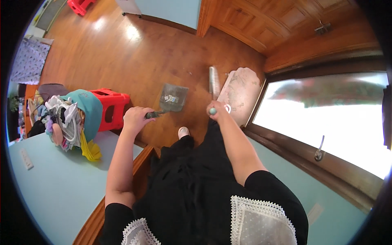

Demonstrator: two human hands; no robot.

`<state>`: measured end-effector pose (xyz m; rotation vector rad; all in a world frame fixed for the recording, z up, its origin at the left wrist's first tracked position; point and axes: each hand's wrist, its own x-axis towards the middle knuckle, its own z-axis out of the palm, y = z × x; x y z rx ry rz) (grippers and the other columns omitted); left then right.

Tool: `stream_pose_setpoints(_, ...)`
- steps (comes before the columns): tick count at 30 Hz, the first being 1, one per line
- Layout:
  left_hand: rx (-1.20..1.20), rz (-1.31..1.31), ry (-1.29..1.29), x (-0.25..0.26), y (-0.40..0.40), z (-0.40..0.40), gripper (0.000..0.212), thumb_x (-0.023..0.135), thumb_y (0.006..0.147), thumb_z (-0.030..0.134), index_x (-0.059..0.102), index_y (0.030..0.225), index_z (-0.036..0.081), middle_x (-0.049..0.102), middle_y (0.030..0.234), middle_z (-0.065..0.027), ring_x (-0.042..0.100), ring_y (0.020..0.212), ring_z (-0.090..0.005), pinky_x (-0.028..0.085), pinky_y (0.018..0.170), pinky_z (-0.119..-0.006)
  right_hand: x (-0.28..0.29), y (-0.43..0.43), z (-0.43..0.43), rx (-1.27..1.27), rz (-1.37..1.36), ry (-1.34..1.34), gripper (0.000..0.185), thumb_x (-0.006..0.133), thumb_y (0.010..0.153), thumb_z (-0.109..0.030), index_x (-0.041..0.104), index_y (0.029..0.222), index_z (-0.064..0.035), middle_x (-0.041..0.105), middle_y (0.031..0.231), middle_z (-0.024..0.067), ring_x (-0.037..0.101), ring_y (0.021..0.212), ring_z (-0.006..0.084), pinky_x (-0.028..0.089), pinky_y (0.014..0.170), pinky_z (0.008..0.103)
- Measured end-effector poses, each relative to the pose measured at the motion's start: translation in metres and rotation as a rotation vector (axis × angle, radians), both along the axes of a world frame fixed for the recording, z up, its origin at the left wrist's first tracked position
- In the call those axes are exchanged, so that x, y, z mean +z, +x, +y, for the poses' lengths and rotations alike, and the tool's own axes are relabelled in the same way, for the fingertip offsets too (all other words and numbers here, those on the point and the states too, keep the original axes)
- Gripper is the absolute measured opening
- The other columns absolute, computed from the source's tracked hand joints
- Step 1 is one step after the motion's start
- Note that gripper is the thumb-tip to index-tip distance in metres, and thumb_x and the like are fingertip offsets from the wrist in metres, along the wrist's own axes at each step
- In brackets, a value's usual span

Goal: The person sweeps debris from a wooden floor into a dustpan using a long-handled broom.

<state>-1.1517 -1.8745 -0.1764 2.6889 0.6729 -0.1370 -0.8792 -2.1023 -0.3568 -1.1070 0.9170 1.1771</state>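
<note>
My left hand (137,118) is closed around the dark handle of a dustpan (174,97). The grey pan lies low over the wooden floor ahead of my foot, with a few small light scraps in it. My right hand (216,111) grips the pale green-tipped handle of a broom (214,82). Its whitish, slightly blurred head is near the floor, to the right of the dustpan and apart from it, beside the edge of a pale floor mat (243,87). A few tiny bits lie on the floor between the dustpan and the mat.
A red plastic stool (114,107) and a basket heaped with clothes and hangers (69,119) are at the left. A wooden door (263,24) is at the upper right. A glazed door or window with a metal handle (319,153) stands at the right.
</note>
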Motion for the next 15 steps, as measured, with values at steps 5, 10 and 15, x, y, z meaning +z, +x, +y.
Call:
stream_pose_setpoints(5,0.045,-0.031,-0.004,0.009,0.032,-0.001,0.029,0.074,0.068,0.039,0.068,0.088,0.019,0.065,0.074,-0.0024,0.062,0.075,-0.0233,0.048,0.067,-0.037,0.016,0.05,0.03,-0.123,0.514,0.5,0.027,0.048,0.096,-0.023,0.04,0.074,-0.0101,0.041,0.057,-0.002,0.044,0.044,0.0076,0.037,0.041,0.0234)
stream_pose_setpoints(10,0.054,-0.002,-0.012,0.011,0.076,-0.003,0.03,0.074,0.068,0.039,0.068,0.089,0.019,0.065,0.074,-0.0031,0.062,0.075,-0.0241,0.048,0.068,-0.038,0.04,0.116,0.01,0.038,0.352,0.5,0.017,0.05,0.096,-0.026,0.049,0.091,-0.0098,0.045,0.065,-0.0013,0.043,0.045,0.0064,0.038,0.04,0.0208)
stream_pose_setpoints(15,0.093,0.023,0.014,0.009,0.134,-0.009,0.029,0.075,0.069,0.037,0.067,0.09,0.018,0.065,0.076,-0.004,0.062,0.077,-0.0255,0.048,0.07,-0.039,0.081,0.179,-0.038,0.38,-0.107,0.119,0.046,0.048,0.096,-0.026,0.032,0.139,-0.0354,0.045,0.07,0.0026,0.039,0.045,0.0067,0.038,0.04,0.0208)
